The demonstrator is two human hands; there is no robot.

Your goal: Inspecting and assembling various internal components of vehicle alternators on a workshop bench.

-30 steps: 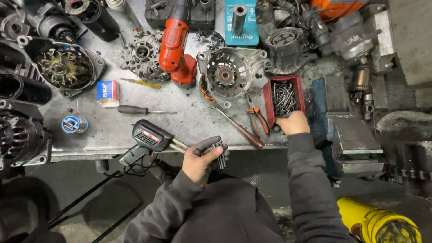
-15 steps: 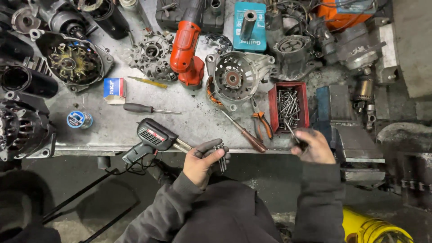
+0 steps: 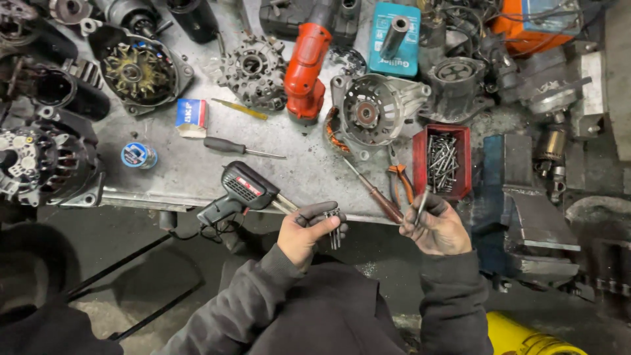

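Observation:
My left hand [image 3: 309, 231] grips a dark part with several thin metal bolts [image 3: 334, 231] hanging from it, just in front of the bench edge. My right hand [image 3: 437, 227] holds one long bolt [image 3: 421, 209] upright between its fingers, below the red tray of bolts [image 3: 419, 164]. A brown-handled screwdriver [image 3: 374, 192] lies on the bench between the two hands. A black soldering gun [image 3: 240, 192] rests at the bench edge, left of my left hand.
Orange-handled pliers [image 3: 399, 184] lie beside the red tray. An alternator housing [image 3: 371, 108], a red power tool [image 3: 303, 66], a black screwdriver [image 3: 230, 147], a solder spool [image 3: 138, 155] and several alternators [image 3: 135, 69] crowd the metal bench [image 3: 190, 177]. A blue vise [image 3: 513, 197] stands right.
My right hand left the red tray with a bolt and came down toward me, beside my left hand. The left hand stayed put with its part.

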